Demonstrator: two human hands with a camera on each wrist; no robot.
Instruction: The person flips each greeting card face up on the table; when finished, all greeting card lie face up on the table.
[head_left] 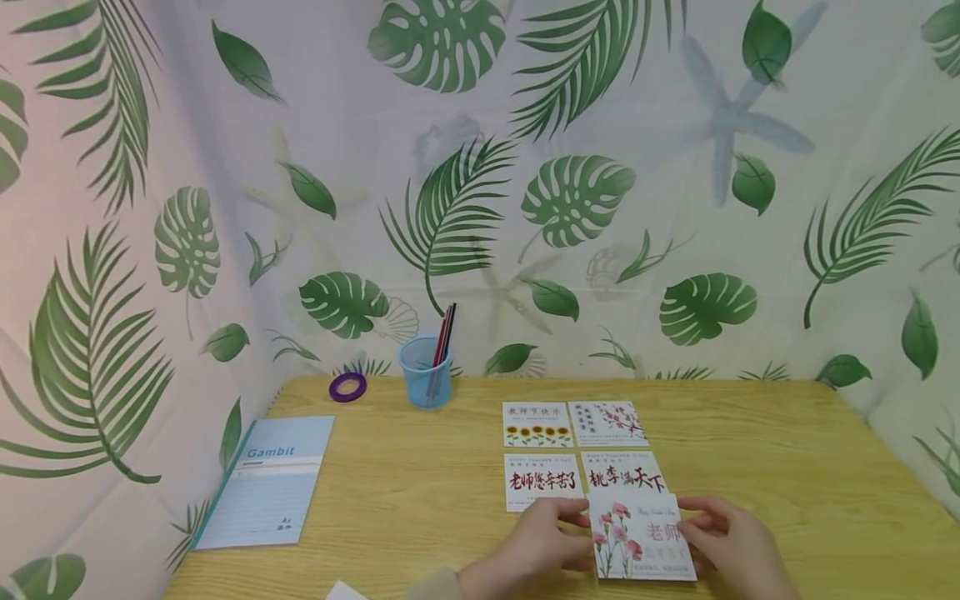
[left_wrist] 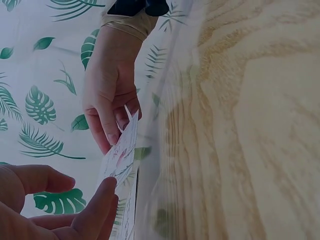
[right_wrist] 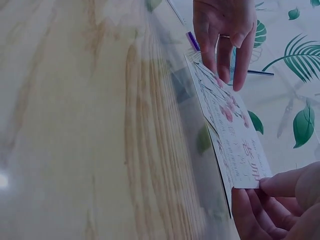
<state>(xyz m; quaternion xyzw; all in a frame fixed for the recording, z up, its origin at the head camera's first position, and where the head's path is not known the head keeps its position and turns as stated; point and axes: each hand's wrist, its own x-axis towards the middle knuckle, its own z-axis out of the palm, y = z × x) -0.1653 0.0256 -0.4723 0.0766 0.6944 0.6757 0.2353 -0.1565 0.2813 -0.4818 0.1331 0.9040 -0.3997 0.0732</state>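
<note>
A white greeting card with pink carnations [head_left: 637, 533] and pink lettering is at the front right, tilted up in both wrist views. My right hand [head_left: 738, 546] pinches its right edge, the thumb [right_wrist: 280, 183] on the printed face and the fingers behind. At the card's left edge is my left hand [head_left: 542, 533], thumb and fingers apart; whether it touches the card I cannot tell. Just behind lie a sunflower card [head_left: 536, 425], a blossom-branch card [head_left: 609, 423] and two cards with red brush lettering, the left one [head_left: 542, 482] and the right one [head_left: 624, 472], partly covered by the carnation card.
On the left lies a light blue notebook [head_left: 266, 483]. At the back stand a blue pen cup [head_left: 427, 379] with pencils and, beside it, a purple tape ring [head_left: 348, 387]. A white paper corner [head_left: 345, 592] shows at the front edge. Leaf-print cloth [head_left: 480, 208] borders the wooden table.
</note>
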